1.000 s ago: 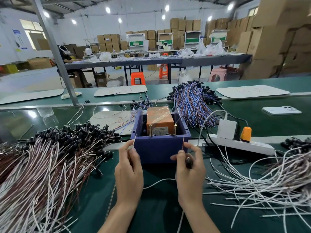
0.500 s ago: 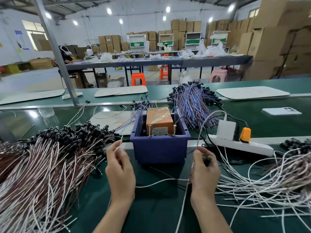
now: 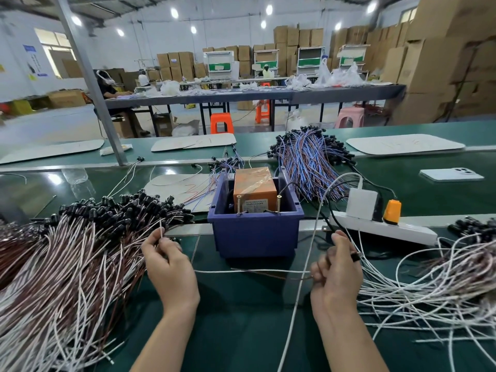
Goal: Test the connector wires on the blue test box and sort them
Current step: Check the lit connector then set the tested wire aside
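The left hand (image 3: pixel 169 267) pinches one tip of a white wire (image 3: pixel 255 271) between thumb and fingers, and the tip stands upright above them. The right hand (image 3: pixel 335 272) curls round the wire's other end, where a black connector (image 3: pixel 355 256) shows past the fingers, pointing right. Between the hands the wire runs level, left to right, on the near side of the box (image 3: pixel 255 237) and apart from it. The left pile (image 3: pixel 67 264) lies just beside the left hand, the right pile (image 3: pixel 429 285) just beside the right. Sorting likely means a sideways swing, but I cannot tell to which pile.
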